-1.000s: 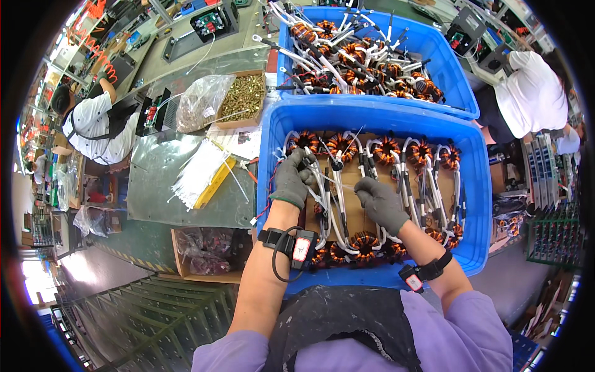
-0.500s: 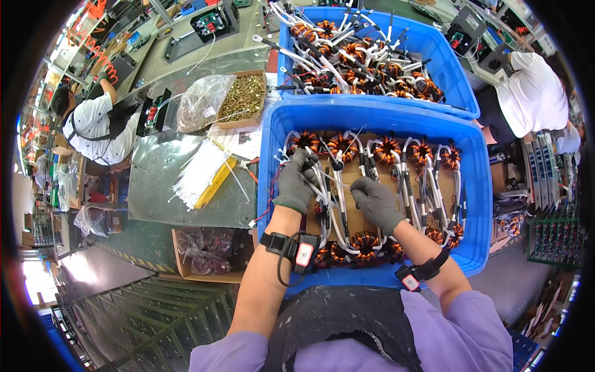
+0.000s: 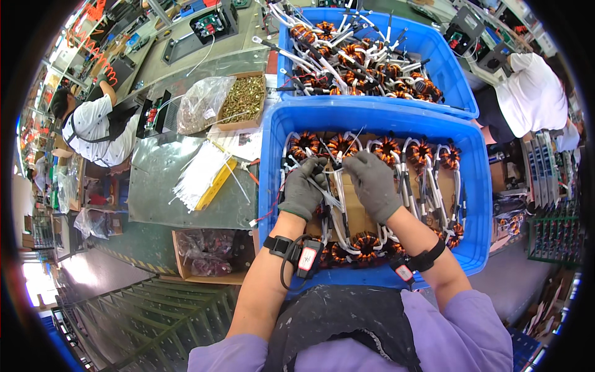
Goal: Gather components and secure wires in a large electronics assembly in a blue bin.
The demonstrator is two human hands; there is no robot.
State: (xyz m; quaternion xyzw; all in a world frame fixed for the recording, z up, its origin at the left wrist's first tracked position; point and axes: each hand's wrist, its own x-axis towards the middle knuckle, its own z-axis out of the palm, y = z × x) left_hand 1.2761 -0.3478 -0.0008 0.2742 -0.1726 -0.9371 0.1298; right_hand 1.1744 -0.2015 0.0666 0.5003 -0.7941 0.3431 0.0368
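In the near blue bin [image 3: 268, 186], rows of orange-and-black wound toroid coils [image 3: 387, 150] with white leads lie on brown cardboard. Over the left part of it, my gloved left hand [image 3: 302, 189] is closed on white cable ties [image 3: 330, 197], whose ends stick out below its fingers. To its right, my gloved right hand [image 3: 374, 186] is pinched near a coil [image 3: 342, 144] in the far row. A thin white tie strip spans between the two hands' fingertips, beside the coil leads. The right fingertips partly hide the grip.
Behind stands a second blue bin [image 3: 455, 80] heaped with coils. On the bench at left lie a pile of white cable ties [image 3: 201, 173], an open box of brass-coloured hardware [image 3: 245, 99] and a clear plastic bag [image 3: 201, 105]. People work at far left and right.
My right hand has moved up and left to the far coils, its fingertips now close to my left hand's. My left hand has shifted slightly down and right.
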